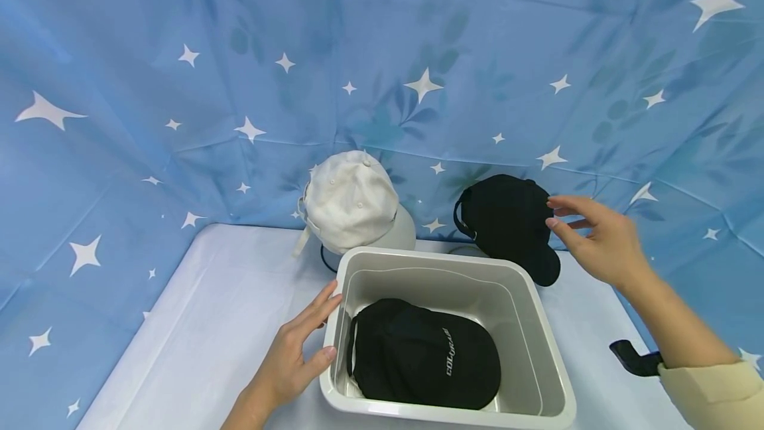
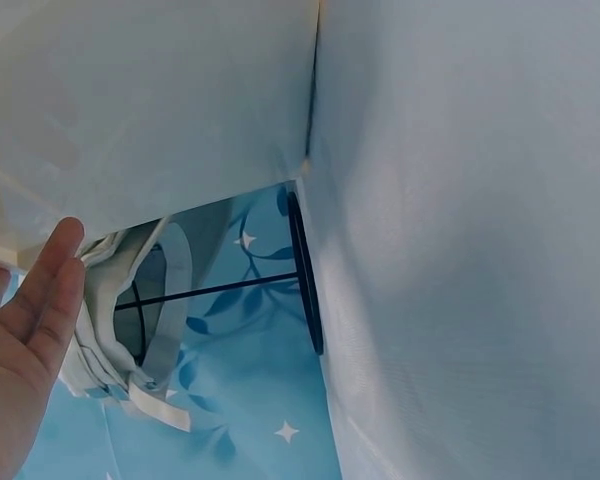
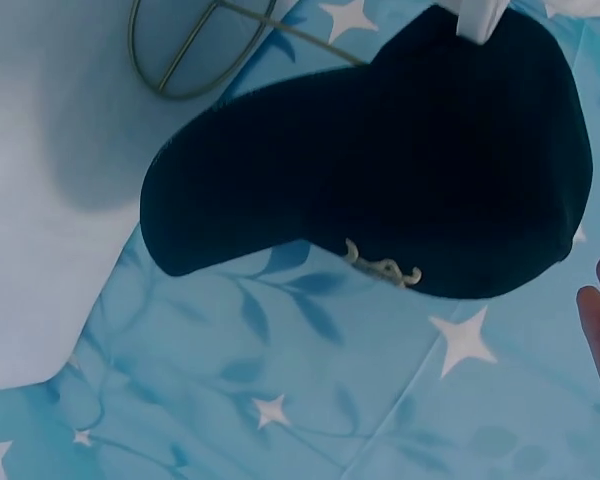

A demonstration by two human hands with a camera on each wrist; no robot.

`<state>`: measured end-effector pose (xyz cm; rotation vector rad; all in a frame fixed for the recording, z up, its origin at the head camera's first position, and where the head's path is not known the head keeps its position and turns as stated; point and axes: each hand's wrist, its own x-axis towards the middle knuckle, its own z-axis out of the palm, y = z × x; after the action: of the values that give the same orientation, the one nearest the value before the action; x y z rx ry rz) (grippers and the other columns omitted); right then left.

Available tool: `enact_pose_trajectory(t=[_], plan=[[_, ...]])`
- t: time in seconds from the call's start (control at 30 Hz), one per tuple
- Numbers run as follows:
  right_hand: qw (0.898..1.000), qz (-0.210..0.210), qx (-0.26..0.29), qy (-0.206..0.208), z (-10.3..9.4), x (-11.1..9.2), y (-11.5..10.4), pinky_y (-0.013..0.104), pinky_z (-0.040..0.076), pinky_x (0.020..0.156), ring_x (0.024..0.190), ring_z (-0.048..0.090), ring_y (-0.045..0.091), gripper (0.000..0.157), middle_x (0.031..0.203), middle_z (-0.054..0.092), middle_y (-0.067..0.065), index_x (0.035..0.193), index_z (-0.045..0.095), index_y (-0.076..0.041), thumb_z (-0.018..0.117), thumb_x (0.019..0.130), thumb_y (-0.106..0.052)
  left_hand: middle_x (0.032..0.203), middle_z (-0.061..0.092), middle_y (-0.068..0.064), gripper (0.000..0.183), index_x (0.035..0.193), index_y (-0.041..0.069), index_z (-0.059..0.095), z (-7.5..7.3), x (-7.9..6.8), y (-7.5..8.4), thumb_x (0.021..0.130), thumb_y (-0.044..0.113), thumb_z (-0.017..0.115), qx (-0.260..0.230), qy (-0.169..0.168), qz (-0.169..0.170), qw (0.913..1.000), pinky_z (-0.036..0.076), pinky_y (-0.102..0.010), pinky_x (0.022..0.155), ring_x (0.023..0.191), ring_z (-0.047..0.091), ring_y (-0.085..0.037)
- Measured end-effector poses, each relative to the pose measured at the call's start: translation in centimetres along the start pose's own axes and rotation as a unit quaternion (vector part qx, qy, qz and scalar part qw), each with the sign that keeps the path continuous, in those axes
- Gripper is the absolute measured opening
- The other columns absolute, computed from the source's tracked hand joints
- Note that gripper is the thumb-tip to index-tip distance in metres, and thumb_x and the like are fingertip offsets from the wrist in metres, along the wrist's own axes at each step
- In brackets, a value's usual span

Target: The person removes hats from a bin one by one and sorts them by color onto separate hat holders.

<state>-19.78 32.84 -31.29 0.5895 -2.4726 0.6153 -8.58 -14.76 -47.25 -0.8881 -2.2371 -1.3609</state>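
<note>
The left hand (image 1: pixel 292 357) rests with straight fingers against the outer wall of a grey plastic bin (image 1: pixel 540 350) on the desk (image 1: pixel 197 324), its grip wide and holding nothing. A black cap with white lettering (image 1: pixel 424 354) lies inside the bin. The right hand (image 1: pixel 597 237) hovers with its grip wide and fingers relaxed, fingertips just beside a black cap on a wire stand (image 1: pixel 507 221) behind the bin. A white cap (image 1: pixel 349 201) sits on another stand to its left.
</note>
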Motion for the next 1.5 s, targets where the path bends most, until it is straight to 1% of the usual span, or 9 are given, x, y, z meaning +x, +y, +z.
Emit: enact_pose_trajectory(t=[0.33,0.43,0.57,0.77,0.93,1.17,1.3,1.37,1.5], plan=[[0.999,-0.031,0.015,-0.009,1.0,-1.1,-1.5,0.000,0.042,0.084,0.101,0.057,-0.012,0.050,0.116,0.075,0.013,0.130,0.070,-0.004,0.082,0.082,0.005,0.163,0.042,-0.017,0.067,0.154,0.006,0.052,-0.1,0.3,0.2,0.088,0.012,0.062,-0.001,0.004,0.013,0.9999,0.060,-0.041,0.086,0.144,0.051,-0.026],[0.999,-0.046,0.011,-0.012,1.3,-1.3,-1.9,0.000,0.041,0.085,0.100,0.067,0.006,0.053,0.118,0.075,0.012,0.130,0.071,-0.005,0.084,0.080,0.003,0.163,0.042,-0.017,0.067,0.154,0.006,0.052,-0.1,0.3,0.1,0.089,0.012,0.062,-0.001,0.004,0.015,0.9999,0.060,-0.041,0.086,0.144,0.051,-0.026],[0.998,-0.062,0.011,-0.021,1.5,-1.7,-2.5,0.001,0.042,0.087,0.098,0.070,0.027,0.056,0.125,0.073,0.012,0.132,0.070,-0.007,0.087,0.079,-0.003,0.163,0.042,-0.017,0.066,0.153,0.004,0.052,0.0,0.2,0.0,0.089,0.012,0.063,-0.001,0.005,0.017,0.9998,0.060,-0.039,0.087,0.144,0.051,-0.026],[0.995,-0.085,0.007,-0.046,2.1,-2.0,-3.5,0.005,0.042,0.092,0.110,0.067,0.029,0.059,0.133,0.070,0.010,0.135,0.069,-0.008,0.088,0.079,-0.009,0.164,0.042,-0.017,0.066,0.154,0.005,0.052,0.0,0.2,0.0,0.089,0.013,0.062,-0.001,0.006,0.014,0.9999,0.059,-0.036,0.089,0.144,0.050,-0.026],[0.993,-0.098,0.006,-0.067,2.7,-2.4,-4.4,0.019,0.047,0.096,0.119,0.065,0.030,0.062,0.135,0.069,0.007,0.137,0.068,-0.011,0.088,0.078,-0.014,0.163,0.042,-0.018,0.065,0.152,0.001,0.052,0.0,0.2,0.0,0.089,0.013,0.062,0.000,0.008,0.019,0.9998,0.059,-0.036,0.091,0.145,0.049,-0.027],[0.988,-0.125,0.018,-0.088,3.8,-3.0,-5.5,0.017,0.042,0.104,0.121,0.064,0.026,0.067,0.137,0.068,0.003,0.139,0.066,-0.012,0.090,0.077,-0.020,0.163,0.042,-0.018,0.065,0.152,0.000,0.052,0.0,0.2,0.0,0.088,0.013,0.062,0.002,0.009,0.022,0.9997,0.058,-0.036,0.093,0.145,0.049,-0.027],[0.986,-0.129,0.014,-0.104,4.4,-3.3,-6.0,0.040,0.056,0.096,0.120,0.066,0.025,0.069,0.137,0.068,0.002,0.141,0.065,-0.016,0.090,0.077,-0.025,0.163,0.042,-0.017,0.066,0.152,0.001,0.052,0.0,0.1,0.0,0.088,0.013,0.062,0.001,0.007,0.018,0.9998,0.059,-0.037,0.091,0.145,0.049,-0.027],[0.985,-0.128,0.015,-0.114,4.8,-3.5,-6.3,0.053,0.058,0.090,0.119,0.067,0.026,0.069,0.137,0.068,0.003,0.141,0.065,-0.017,0.090,0.078,-0.027,0.163,0.042,-0.017,0.067,0.153,0.003,0.052,0.0,0.1,0.0,0.088,0.013,0.062,0.000,0.007,0.016,0.9998,0.059,-0.037,0.091,0.145,0.049,-0.027],[0.982,-0.132,0.017,-0.136,5.4,-3.8,-6.8,0.057,0.060,0.086,0.117,0.068,0.027,0.069,0.136,0.068,0.004,0.142,0.063,-0.015,0.089,0.080,-0.032,0.164,0.042,-0.016,0.067,0.153,0.004,0.052,0.0,0.1,0.0,0.088,0.013,0.062,0.000,0.007,0.016,0.9999,0.059,-0.037,0.091,0.145,0.050,-0.027]])
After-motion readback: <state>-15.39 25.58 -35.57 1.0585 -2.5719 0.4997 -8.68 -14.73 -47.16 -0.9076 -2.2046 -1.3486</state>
